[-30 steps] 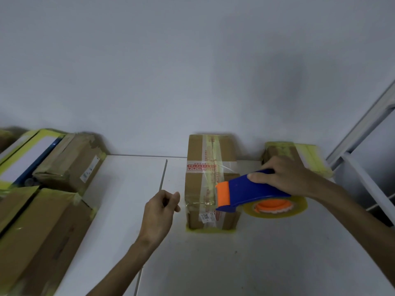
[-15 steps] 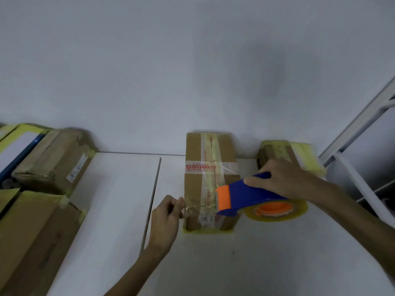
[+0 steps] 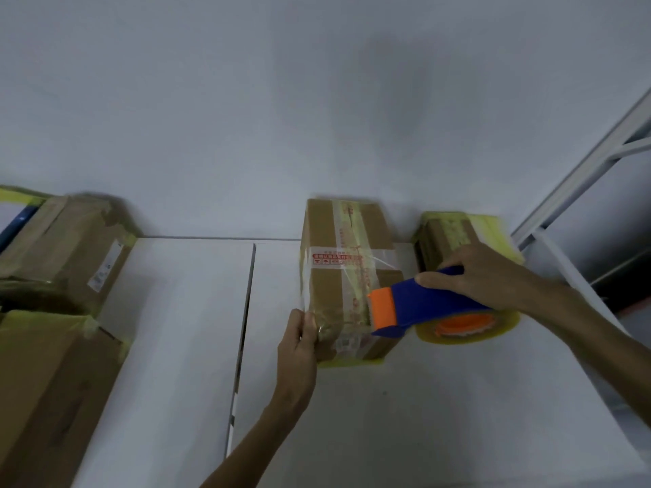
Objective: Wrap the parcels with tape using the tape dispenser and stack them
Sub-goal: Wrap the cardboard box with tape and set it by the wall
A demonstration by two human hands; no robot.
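parcel: i see the brown parcel [image 3: 347, 276] standing on the white table [image 3: 176, 329] at the centre of the frame, its far end near the wall [image 3: 317, 100]. clear tape and a red-printed strip cross its top.
tape dispenser: the blue tape dispenser [image 3: 429, 304] is at centre right, its orange front over the parcel's near right top edge. its yellowish tape roll [image 3: 493, 329] with an orange core sits just right of the parcel.
right hand: my right hand [image 3: 482, 272] comes in from the right edge and grips the dispenser from above, fingers [image 3: 428, 278] curled over the blue body.
left hand: my left hand [image 3: 297, 343] reaches up from bottom centre to the parcel's near left corner, thumb and fingers [image 3: 310, 324] pressed together, pinching the loose end of the tape.
tape: a wrinkled clear strip [image 3: 340, 320] runs across the parcel's near top, from the pinch to the orange front.
second parcel: a smaller second parcel [image 3: 444, 234] edged in yellow tape stands behind my right hand, by the wall, apart from the first.
boxes: larger cardboard boxes [image 3: 67, 248] fill the left edge of the frame.
seam: a dark seam [image 3: 246, 311] in the table runs just left of the parcel.
shelf frame: a white shelf frame [image 3: 581, 191] slants along the right edge.
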